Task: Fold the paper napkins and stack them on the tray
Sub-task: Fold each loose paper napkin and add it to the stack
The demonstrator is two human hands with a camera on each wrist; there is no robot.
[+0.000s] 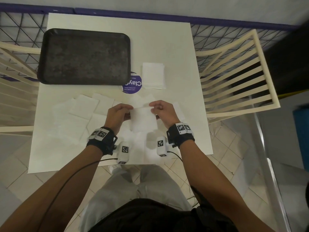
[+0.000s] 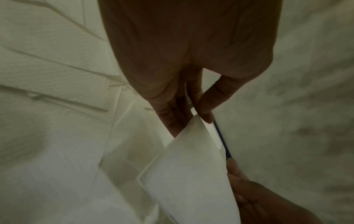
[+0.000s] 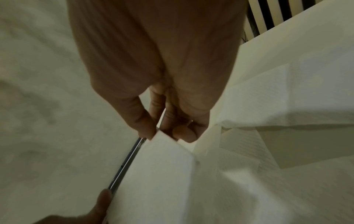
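Observation:
Both hands hold one white paper napkin (image 1: 144,118) up above the table's near middle. My left hand (image 1: 128,111) pinches its top left corner, and my right hand (image 1: 153,108) pinches its top right corner. The left wrist view shows the napkin (image 2: 191,174) caught between thumb and fingers of the left hand (image 2: 199,116). In the right wrist view the right hand (image 3: 159,133) nips the napkin's (image 3: 162,174) corner the same way. A dark rectangular tray (image 1: 83,56) lies empty at the far left. Beside it, to the right, sits a folded napkin stack (image 1: 153,75).
Several unfolded napkins (image 1: 87,108) lie spread over the white table (image 1: 175,47) under and left of my hands. A round purple sticker (image 1: 133,86) shows between the tray and the stack. Slatted chairs (image 1: 234,77) flank the table on both sides.

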